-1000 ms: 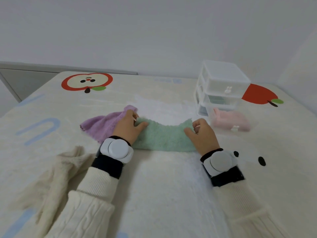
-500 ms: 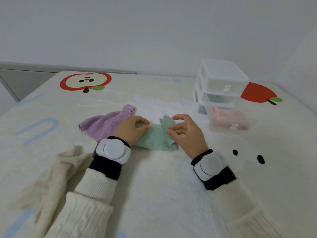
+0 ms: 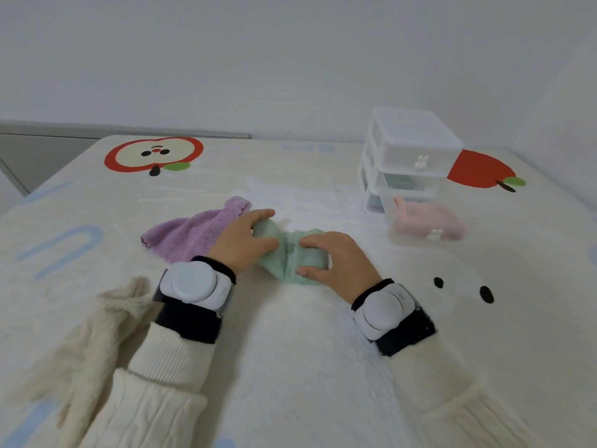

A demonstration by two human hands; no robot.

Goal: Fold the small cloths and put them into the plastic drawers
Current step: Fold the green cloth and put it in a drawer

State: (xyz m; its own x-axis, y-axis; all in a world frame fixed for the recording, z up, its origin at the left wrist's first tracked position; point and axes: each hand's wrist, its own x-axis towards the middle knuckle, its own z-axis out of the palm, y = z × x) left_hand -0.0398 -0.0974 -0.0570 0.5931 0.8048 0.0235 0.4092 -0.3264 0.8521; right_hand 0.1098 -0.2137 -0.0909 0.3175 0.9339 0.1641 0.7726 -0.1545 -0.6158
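A small green cloth (image 3: 292, 255) lies bunched and partly folded on the bed in front of me. My left hand (image 3: 244, 242) grips its left side, fingers curled over the far edge. My right hand (image 3: 336, 261) rests on its right side, thumb and fingers pinching the fabric. A purple cloth (image 3: 190, 232) lies unfolded just left of my left hand. The clear plastic drawers (image 3: 408, 158) stand at the back right; the bottom drawer (image 3: 429, 221) is pulled out with a pink cloth inside.
A cream fuzzy cloth (image 3: 77, 344) lies crumpled at the near left beside my left sleeve. The bed cover (image 3: 307, 367) is white with apple prints. A wall runs behind the bed; a grey floor strip shows at far left.
My right hand carried the green cloth's right end leftward over the rest, then settled on top. The cloth went from a wide strip to a compact bundle. The left hand stayed in place.
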